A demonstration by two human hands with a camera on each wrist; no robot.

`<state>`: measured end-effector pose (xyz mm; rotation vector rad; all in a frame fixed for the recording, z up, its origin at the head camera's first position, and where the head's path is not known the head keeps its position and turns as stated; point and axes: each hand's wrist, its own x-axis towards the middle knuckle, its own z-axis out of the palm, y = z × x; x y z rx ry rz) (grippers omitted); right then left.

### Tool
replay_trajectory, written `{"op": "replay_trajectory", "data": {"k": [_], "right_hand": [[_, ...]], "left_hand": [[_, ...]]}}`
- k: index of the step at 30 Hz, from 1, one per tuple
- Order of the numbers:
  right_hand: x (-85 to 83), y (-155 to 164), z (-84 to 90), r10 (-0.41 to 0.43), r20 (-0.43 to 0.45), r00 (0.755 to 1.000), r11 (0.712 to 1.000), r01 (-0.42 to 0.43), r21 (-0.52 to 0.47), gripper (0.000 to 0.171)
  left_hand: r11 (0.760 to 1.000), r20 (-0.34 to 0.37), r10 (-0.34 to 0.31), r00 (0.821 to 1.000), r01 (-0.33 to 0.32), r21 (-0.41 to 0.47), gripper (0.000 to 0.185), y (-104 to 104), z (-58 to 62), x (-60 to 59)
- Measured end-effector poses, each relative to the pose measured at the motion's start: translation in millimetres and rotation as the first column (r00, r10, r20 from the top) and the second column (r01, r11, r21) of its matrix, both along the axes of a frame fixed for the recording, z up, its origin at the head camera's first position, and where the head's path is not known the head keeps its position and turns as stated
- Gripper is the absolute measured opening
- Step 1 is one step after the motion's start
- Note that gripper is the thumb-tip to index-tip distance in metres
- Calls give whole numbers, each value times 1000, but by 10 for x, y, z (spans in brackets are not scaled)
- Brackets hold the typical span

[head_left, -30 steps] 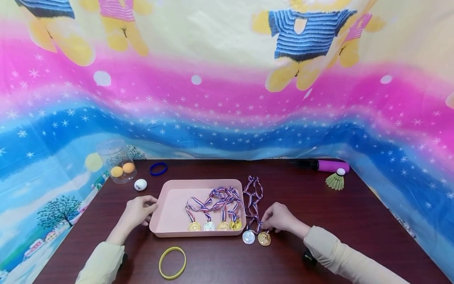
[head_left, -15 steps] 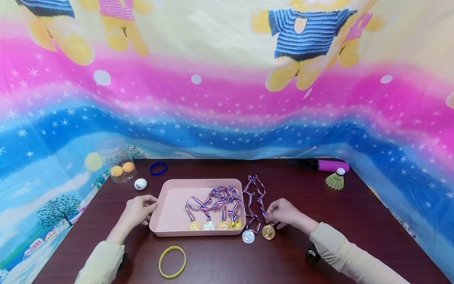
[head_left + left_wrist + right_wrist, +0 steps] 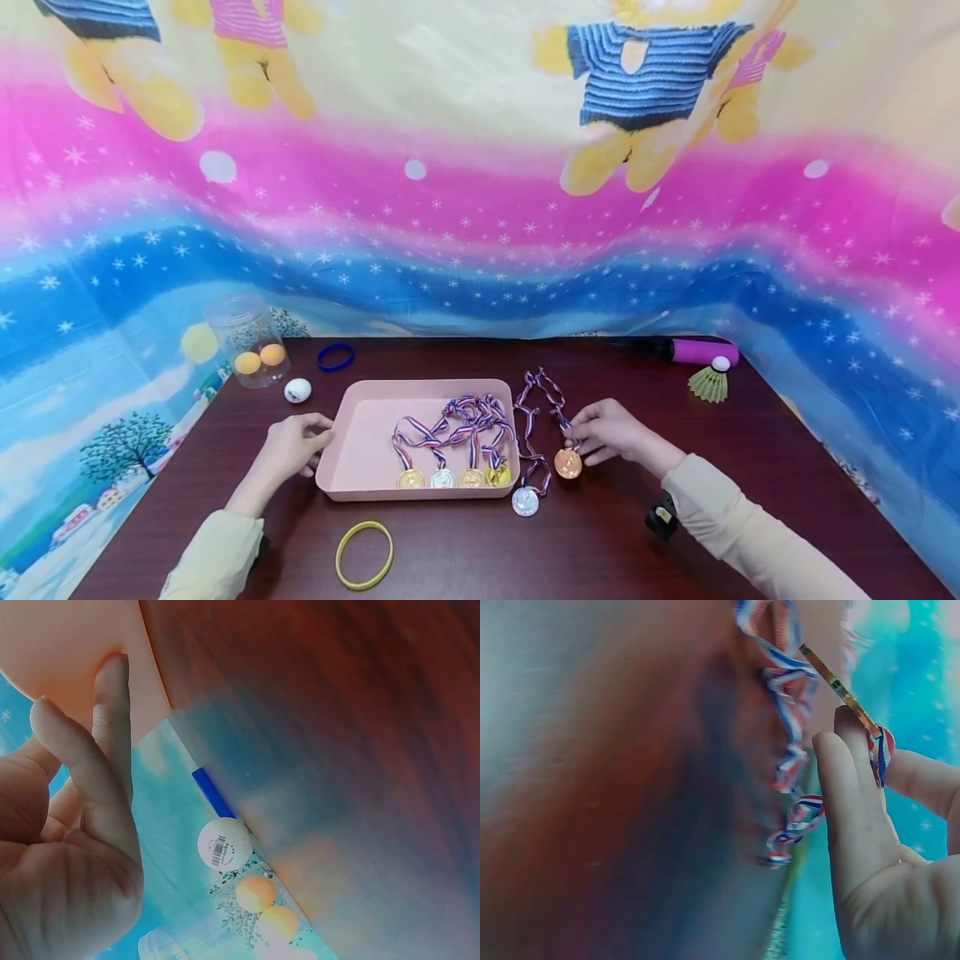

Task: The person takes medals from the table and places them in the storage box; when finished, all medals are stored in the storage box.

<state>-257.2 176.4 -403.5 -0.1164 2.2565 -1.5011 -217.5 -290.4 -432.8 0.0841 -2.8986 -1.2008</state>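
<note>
A pink tray (image 3: 348,417) holds several medals (image 3: 442,477) with striped ribbons bunched at its right side. At the tray's left rim, my left hand (image 3: 288,446) grips the edge with its fingertips; in the left wrist view, fingers (image 3: 112,712) lie against the outer wall. To the right of the tray, my right hand (image 3: 615,432) pinches the ribbon of a gold medal (image 3: 567,463) just above the disc. This medal hangs edge-on in the right wrist view, beside my fingertips (image 3: 847,720). A silver medal (image 3: 525,501) lies on the table next to the tray, its ribbon stretching backward.
A yellow wristband (image 3: 364,556) lies in front of the tray. Back left are a clear jar (image 3: 251,337) with two orange balls, a white ball (image 3: 297,390) and a blue wristband (image 3: 335,357). A purple-handled pump (image 3: 703,351) and a shuttlecock (image 3: 709,380) are back right.
My right hand has moved back and to the right with the gold medal, drawing it away from the silver one and straightening its ribbon. My left hand has stayed at the tray.
</note>
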Motion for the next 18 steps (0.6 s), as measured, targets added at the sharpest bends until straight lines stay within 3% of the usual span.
{"op": "replay_trajectory", "data": {"k": [7,18], "right_hand": [[-122,-85,329,-24,-32,999,997,22,-68,22],[-271,-294,904,-21,-124,992,999,17,-40,25]], "left_hand": [[1000,-1,1,1000,-1,4,26,0,-8,-11],[1000,-1,4,1000,-4,0,25,2,-18,-6]]}}
